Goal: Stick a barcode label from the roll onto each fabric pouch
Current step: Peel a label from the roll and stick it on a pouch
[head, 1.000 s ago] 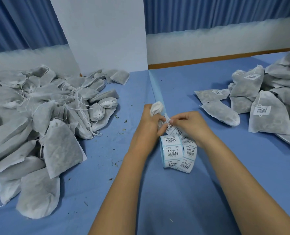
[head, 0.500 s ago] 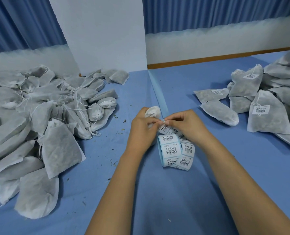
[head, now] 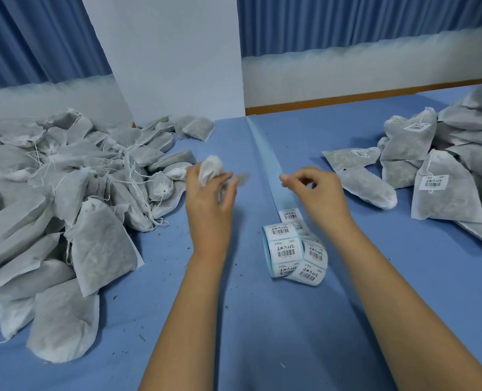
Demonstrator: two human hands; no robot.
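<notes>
Label roll (head: 286, 249) shows barcodes under Chinese print; left hand (head: 208, 198) grips a pouch (head: 211, 169), right hand (head: 316, 193) curled, hold unclear.

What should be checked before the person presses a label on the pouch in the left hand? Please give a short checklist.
1. Pouch gripped by left hand: ok.
2. Peeled label ready: cannot tell; only a blur by the left fingertips.
3. Right hand free to press: cannot tell; its curled fingers lie over the strip.
4. Roll near both hands, not empty: ok.
5. Labelled pile lies apart from unlabelled pile: ok.
</notes>
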